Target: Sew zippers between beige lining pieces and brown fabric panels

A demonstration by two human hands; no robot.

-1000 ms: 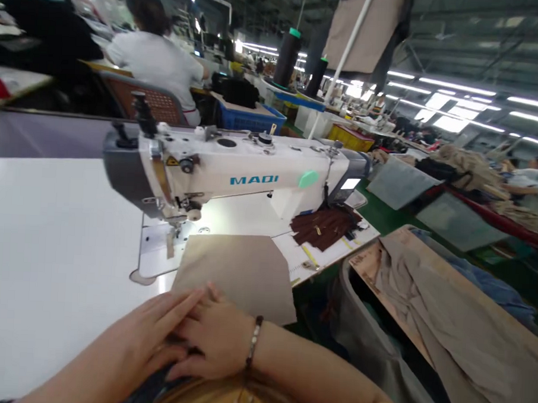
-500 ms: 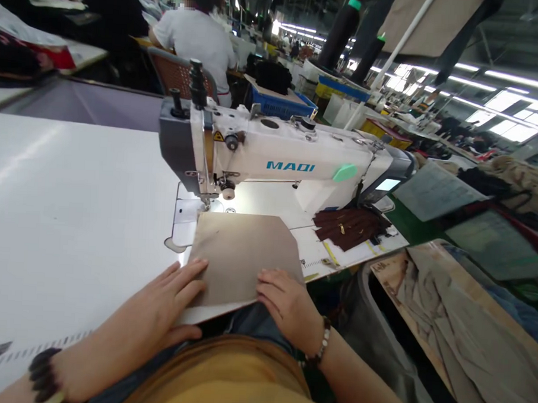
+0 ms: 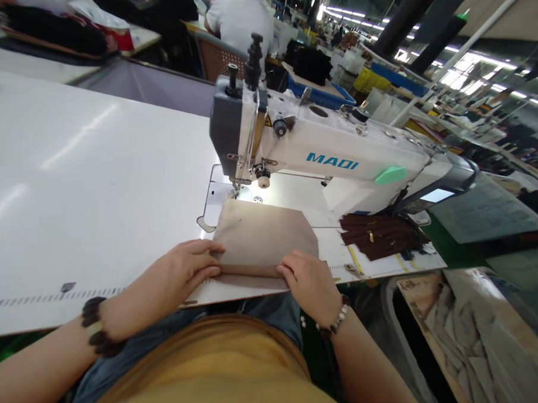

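A beige fabric piece [image 3: 267, 234] lies on the white sewing table [image 3: 140, 178], its far left corner close to the needle of the sewing machine [image 3: 333, 157]. Its near edge is turned up in a straight fold. My left hand [image 3: 188, 269] pinches the left end of this fold, fingers bent together. At the right end, my right hand [image 3: 308, 280] grips the fold between thumb and fingers. Both hands rest low over the table's front edge.
Dark brown fabric strips [image 3: 381, 235] with a zipper pull lie right of the machine. Beige cloth [image 3: 481, 329] covers a board at the lower right. A person in a white shirt [image 3: 241, 19] sits beyond the machine, near a blue crate [image 3: 318, 92].
The near edge of the fabric, flat before, is now folded up. Both hands have closed on it. The view has shifted, so the machine appears farther right.
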